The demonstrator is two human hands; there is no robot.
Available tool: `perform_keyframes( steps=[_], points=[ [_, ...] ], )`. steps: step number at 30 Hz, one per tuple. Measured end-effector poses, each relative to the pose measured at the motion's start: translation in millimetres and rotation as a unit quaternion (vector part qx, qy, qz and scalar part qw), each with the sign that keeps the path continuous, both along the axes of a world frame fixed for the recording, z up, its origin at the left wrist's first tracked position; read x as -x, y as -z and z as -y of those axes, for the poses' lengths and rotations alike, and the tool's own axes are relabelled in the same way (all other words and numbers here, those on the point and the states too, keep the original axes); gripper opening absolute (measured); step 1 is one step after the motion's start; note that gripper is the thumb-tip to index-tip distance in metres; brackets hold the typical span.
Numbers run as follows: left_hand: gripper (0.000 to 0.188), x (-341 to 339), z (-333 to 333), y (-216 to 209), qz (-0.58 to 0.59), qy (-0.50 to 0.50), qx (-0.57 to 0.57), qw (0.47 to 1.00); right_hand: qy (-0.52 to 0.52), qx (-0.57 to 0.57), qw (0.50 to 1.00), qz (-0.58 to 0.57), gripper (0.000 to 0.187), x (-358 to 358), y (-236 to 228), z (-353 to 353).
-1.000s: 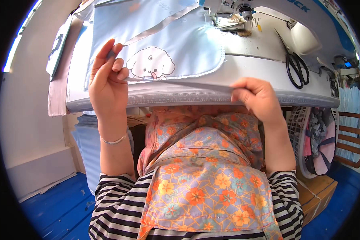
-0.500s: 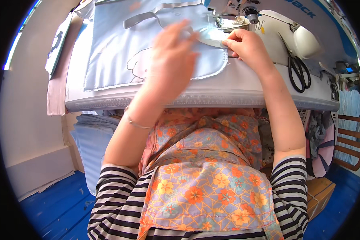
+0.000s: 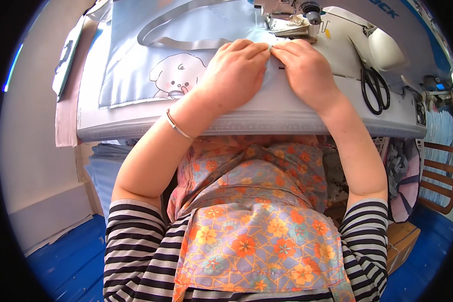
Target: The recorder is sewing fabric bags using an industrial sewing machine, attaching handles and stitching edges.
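Observation:
A light-blue fabric panel [image 3: 131, 70] with a printed white puppy lies across the sewing machine table. Over it loops a grey strap [image 3: 191, 45], whose lower run reaches my left hand [image 3: 236, 73]. That hand is closed, its fingertips pinching the panel's right edge. My right hand [image 3: 307, 73] is closed too, pinching the same edge, and the fingertips of both hands nearly meet. Just beyond them is the needle area of the sewing machine [image 3: 312, 12]. The bit of cloth between my fingers is mostly hidden.
Black-handled scissors [image 3: 375, 90] lie right of my right hand. A ruler strip [image 3: 267, 123] runs along the table's front edge. Folded blue cloth [image 3: 103, 166] is stacked below at the left. A wooden chair [image 3: 440, 176] and a cardboard box [image 3: 402, 246] stand at the right.
My left hand has moved right and down to the panel's edge and closed there beside my right hand. The panel has shifted slightly left, the strap loop has moved, and the puppy print is more exposed.

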State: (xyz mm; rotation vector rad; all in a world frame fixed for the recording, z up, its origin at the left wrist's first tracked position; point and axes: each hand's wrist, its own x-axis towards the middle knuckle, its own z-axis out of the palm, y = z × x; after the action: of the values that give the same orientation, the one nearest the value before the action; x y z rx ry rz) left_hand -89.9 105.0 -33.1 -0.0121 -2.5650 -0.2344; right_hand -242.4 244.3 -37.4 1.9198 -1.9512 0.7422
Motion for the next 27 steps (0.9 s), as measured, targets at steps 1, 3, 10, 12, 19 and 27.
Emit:
perform_keyframes(
  steps=[1,3,10,12,19,27],
  points=[
    [0.029,2,2,0,0.000,0.001,-0.001,1.000,0.006,-0.004,1.000,-0.001,0.030,0,0,1],
    [0.031,5,8,0,0.004,-0.003,-0.009,1.000,0.009,-0.002,1.000,-0.018,0.030,2,3,3],
    [0.035,14,20,6,0.021,-0.019,-0.002,1.000,0.014,0.000,0.999,-0.035,0.032,3,1,12],
    [0.043,9,22,6,0.023,0.009,-0.031,0.999,0.015,-0.004,0.999,-0.037,0.032,2,1,13],
    [0.051,-79,81,-18,0.158,-0.092,-0.051,0.982,0.029,-0.039,0.998,-0.038,0.033,1,-4,13],
    [0.041,-161,116,-27,0.181,-0.202,0.168,0.948,0.032,-0.028,0.998,-0.044,0.034,1,-1,12]
  ],
)
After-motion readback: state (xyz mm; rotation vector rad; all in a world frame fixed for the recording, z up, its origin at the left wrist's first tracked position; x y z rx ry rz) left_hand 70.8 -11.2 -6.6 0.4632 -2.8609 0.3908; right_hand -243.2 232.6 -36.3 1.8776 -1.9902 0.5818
